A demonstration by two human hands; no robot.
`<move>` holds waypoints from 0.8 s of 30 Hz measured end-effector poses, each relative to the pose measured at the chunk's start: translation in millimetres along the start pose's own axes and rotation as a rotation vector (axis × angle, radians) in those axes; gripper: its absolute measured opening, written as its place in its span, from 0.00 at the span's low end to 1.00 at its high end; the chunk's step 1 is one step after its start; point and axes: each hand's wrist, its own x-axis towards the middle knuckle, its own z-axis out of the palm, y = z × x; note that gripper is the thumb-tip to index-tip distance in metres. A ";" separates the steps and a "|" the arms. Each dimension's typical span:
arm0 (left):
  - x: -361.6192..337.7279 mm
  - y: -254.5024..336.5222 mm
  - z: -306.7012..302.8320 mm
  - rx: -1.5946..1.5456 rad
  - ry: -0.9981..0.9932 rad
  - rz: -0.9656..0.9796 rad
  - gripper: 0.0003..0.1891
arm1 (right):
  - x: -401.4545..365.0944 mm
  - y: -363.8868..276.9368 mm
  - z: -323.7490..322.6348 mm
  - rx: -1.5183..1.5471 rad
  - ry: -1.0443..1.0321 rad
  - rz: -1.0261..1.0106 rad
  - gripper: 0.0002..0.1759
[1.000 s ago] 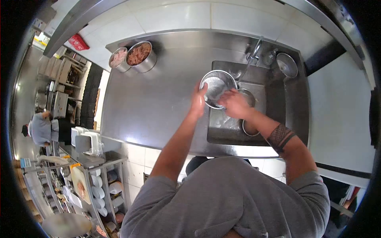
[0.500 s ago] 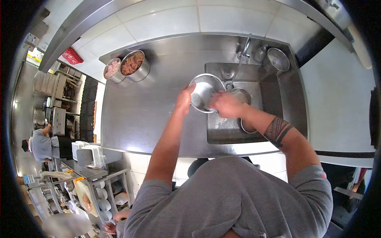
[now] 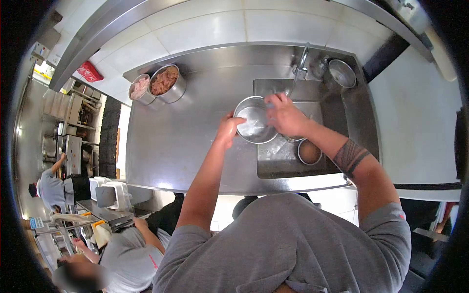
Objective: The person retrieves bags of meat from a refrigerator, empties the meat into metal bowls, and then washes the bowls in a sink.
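Observation:
A round steel bowl (image 3: 253,128) is tilted up over the left edge of the sink (image 3: 332,168), its inside wet and shiny. My left hand (image 3: 228,129) grips its left rim, with the thumb inside and the fingers behind. At the right rim is my right hand (image 3: 288,117), its fingers bent and blurred; whether something is in them I cannot make out. Beneath the right hand another metal vessel is mostly hidden. A small round container (image 3: 309,151) with brownish contents rests in the sink. The faucet (image 3: 303,61) stands behind the hands.
Two steel containers of meat, one pale (image 3: 141,89) and one brown (image 3: 165,82), stand at the counter's back left. Another metal bowl (image 3: 342,73) sits in the back right corner. Co-workers in grey shirts (image 3: 129,259) (image 3: 51,188) are at the left.
My right hand has moved from inside the bowl up to its right rim. The small container in the sink shows more fully. A co-worker has come into view at lower left.

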 end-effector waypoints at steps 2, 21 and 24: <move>20.6 -19.6 -3.7 0.099 -0.114 -0.010 0.34 | 14.5 7.9 -4.3 -0.015 -0.026 0.039 0.17; -3.2 -2.3 12.4 0.141 0.052 0.079 0.37 | 48.6 17.7 6.2 0.060 -0.128 0.472 0.18; -2.6 -12.7 20.4 0.210 0.103 0.130 0.42 | 38.4 6.8 8.0 0.052 -0.100 0.515 0.20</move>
